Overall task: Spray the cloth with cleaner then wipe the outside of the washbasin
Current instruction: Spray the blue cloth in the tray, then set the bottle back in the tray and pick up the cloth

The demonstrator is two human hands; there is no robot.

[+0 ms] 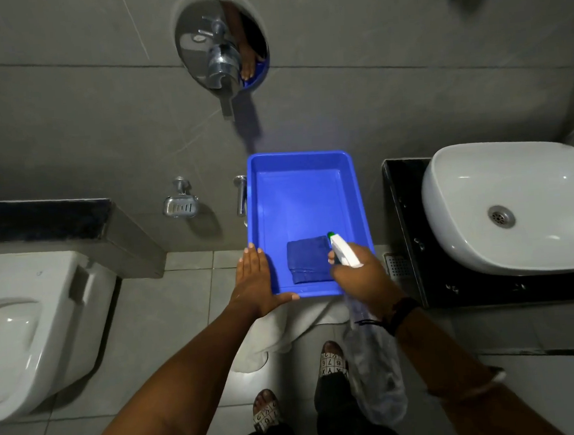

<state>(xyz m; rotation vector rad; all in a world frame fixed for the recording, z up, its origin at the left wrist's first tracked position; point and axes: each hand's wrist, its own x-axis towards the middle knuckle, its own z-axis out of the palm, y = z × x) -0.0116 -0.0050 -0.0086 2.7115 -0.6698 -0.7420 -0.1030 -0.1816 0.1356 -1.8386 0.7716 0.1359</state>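
Note:
A folded dark blue cloth [309, 259] lies in the near right corner of a bright blue tray [297, 189]. My right hand [362, 280] grips a clear spray bottle [376, 364] by its white trigger head, whose green nozzle [331, 235] points at the cloth from just above it. My left hand [255, 285] holds the tray's near left corner, palm flat on the rim and thumb along the front edge. The white washbasin [518, 206] sits to the right on a black counter [405, 215].
A white toilet [22, 324] stands at the left below a dark ledge. On the grey tiled wall are a chrome mixer plate [220, 47], a soap dish [180, 205] and a chrome tap. White cloth [264, 342] hangs under the tray. My sandalled feet show below.

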